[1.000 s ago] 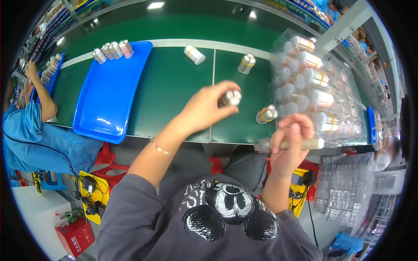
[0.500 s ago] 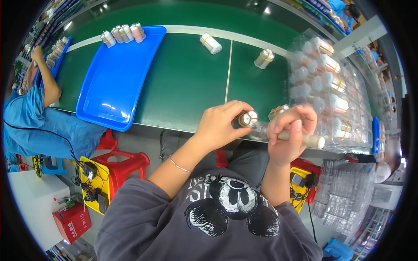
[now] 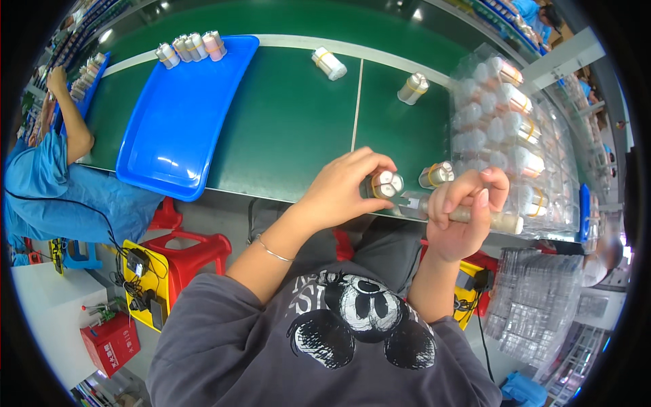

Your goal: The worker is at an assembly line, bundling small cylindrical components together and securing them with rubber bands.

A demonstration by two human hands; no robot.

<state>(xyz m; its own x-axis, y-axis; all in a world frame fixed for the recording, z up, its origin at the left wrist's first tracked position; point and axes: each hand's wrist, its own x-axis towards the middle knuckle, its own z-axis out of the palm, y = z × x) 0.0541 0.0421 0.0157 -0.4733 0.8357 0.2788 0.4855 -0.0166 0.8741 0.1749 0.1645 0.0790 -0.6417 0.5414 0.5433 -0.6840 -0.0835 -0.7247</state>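
Note:
My left hand (image 3: 349,182) is closed around a bundle of white-topped cylinders (image 3: 387,184) at the front edge of the green work table (image 3: 285,129). The bundle's round white ends face up. In my right hand (image 3: 466,210) is a tool with a pale, rod-like handle (image 3: 506,223), its fingers curled around it. The tool's greyish, partly see-through end (image 3: 413,202) points at the bundle, close beside it; whether they touch I cannot tell. Just behind the right hand stands another banded bundle (image 3: 436,175).
Stacked clear plastic trays (image 3: 475,122) with more bundles stand at the right. A blue tray (image 3: 173,129) lies at the left, with several bundles (image 3: 193,47) at its far end. Two bundles stand farther back. A co-worker's arm (image 3: 73,115) shows at far left; red stools (image 3: 196,251) are below.
My right hand and the tool have shifted right, slightly away from the bundle in my left hand. The bundle behind the right hand shows more fully. My left hand keeps its hold.

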